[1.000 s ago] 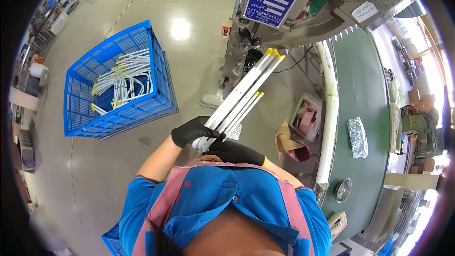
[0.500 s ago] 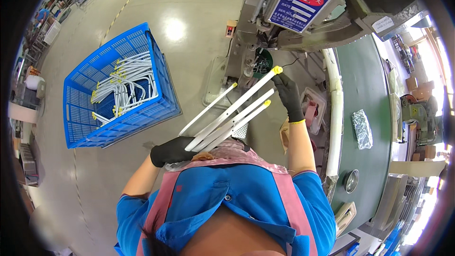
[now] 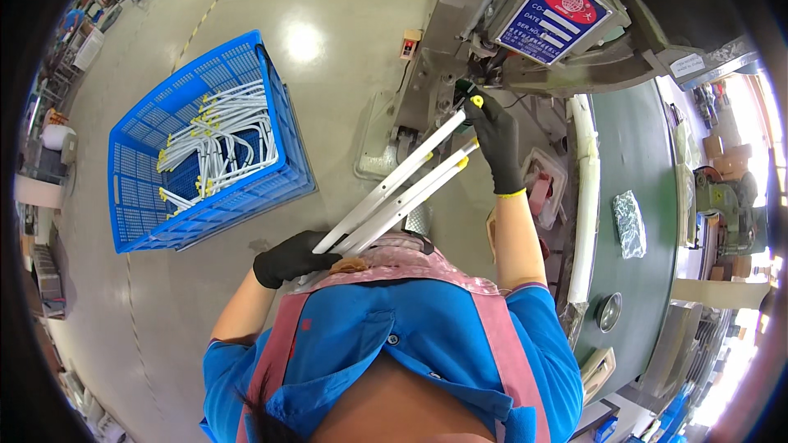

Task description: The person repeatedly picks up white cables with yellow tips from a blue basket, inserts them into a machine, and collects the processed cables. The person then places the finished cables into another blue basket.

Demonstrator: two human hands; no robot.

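Right hand [image 3: 497, 143], black glove, was closed around the far end of one white tube [image 3: 392, 184], at its yellow cap [image 3: 476, 102], holding that tip up at the opening in the grey machine [image 3: 525, 33]. Exactly how the fingers sat on it I couldn't tell; the glove hid the pinch.

Left hand [image 3: 291, 258], also gloved, was wrapped shut around the near ends of the tube bundle [image 3: 402, 197], low against the pink apron [image 3: 394, 262]. The tubes fanned from that hand up and right toward the machine.

My read on doing this step well: keep the one tube straight in line with the opening, steer from the capped end, and let the left hand only carry the weight. Keep the spare tubes fanned clear so a second cap doesn't snag the machine face.

Around it: blue crate [image 3: 197, 148] on the floor to the left, well apart, holding bent white tubes with yellow caps. Green counter [image 3: 648, 164] to the right, with a wrapped packet [image 3: 630, 223] lying on it and a white padded edge [image 3: 584, 197].
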